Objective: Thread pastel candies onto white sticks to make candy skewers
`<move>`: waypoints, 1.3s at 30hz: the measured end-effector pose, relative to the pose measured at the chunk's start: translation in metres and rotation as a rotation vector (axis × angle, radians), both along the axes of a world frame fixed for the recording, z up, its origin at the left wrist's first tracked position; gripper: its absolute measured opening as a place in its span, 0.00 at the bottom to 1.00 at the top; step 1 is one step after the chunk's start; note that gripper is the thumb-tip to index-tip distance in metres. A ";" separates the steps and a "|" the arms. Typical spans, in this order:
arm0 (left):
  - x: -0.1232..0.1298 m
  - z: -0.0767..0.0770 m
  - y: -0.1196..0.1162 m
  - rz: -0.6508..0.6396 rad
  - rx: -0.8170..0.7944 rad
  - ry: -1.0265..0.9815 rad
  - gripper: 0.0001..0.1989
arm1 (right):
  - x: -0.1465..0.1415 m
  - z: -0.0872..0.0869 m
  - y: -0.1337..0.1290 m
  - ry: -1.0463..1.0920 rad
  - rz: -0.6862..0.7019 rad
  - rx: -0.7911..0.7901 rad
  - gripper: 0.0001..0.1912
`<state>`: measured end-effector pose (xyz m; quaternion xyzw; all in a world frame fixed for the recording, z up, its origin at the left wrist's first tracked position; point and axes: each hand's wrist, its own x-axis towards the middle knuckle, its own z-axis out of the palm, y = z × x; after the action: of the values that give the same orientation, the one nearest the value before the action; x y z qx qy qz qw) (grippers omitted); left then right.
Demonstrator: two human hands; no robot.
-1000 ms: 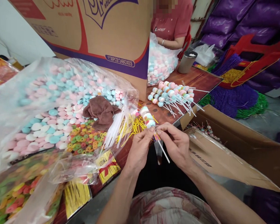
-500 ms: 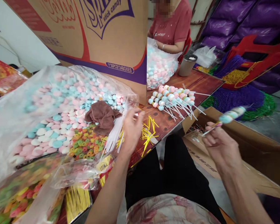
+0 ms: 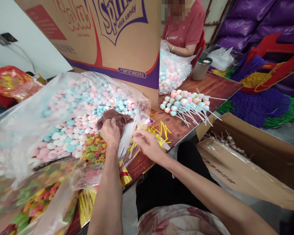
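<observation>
Your right hand [image 3: 148, 145], its marshmallow skewer gone, seemingly finished, is loosely open beside white sticks [image 3: 125, 141]; your left hand [image 3: 110, 133] touches brown cloth [image 3: 123, 119], grip unclear.

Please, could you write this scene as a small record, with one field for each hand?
left hand: fingers on brown cloth; grip unclear
right hand: beside white sticks and yellow ties; grip unclear
sweets: pink, white, blue; loose, next to coloured rings
skewers: piled on table, stick ends toward the open box
carton: upright, behind the sweets
co-worker: seated beyond the carton
</observation>
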<state>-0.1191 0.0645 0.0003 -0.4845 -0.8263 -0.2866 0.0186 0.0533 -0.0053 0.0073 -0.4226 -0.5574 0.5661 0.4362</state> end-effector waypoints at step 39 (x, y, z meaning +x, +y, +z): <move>0.098 -0.018 0.012 -0.543 -0.019 -0.049 0.14 | 0.084 -0.030 -0.011 -0.502 -0.451 0.367 0.09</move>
<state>-0.0214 0.0763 -0.0177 -0.6816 -0.6688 -0.2850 -0.0836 0.1371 -0.0159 -0.0225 -0.5750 -0.6320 0.2255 0.4681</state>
